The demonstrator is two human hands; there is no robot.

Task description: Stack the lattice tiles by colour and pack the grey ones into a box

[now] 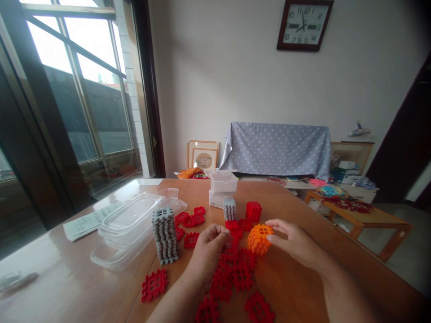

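Observation:
My right hand (296, 240) is at a stack of orange square interlocking plastic pieces (259, 242), thumb and fingers on either side of its right top edge. My left hand (210, 246) is closed in a pinch over scattered red interlocking pieces (242, 276); whatever its fingertips hold, if anything, is hidden. To the left stands a tall, slightly wavy stack of grey interlocking pieces (164, 237). Farther back are a shorter grey stack (230, 209) and a red stack (253, 211). One red piece (154, 285) lies apart at the front left.
Clear plastic containers and lids (131, 215) lie on the left of the wooden table (111, 294), by a sheet of paper (84, 223). Small translucent boxes (223, 183) are stacked at the back. A low side table (373, 220) stands to the right.

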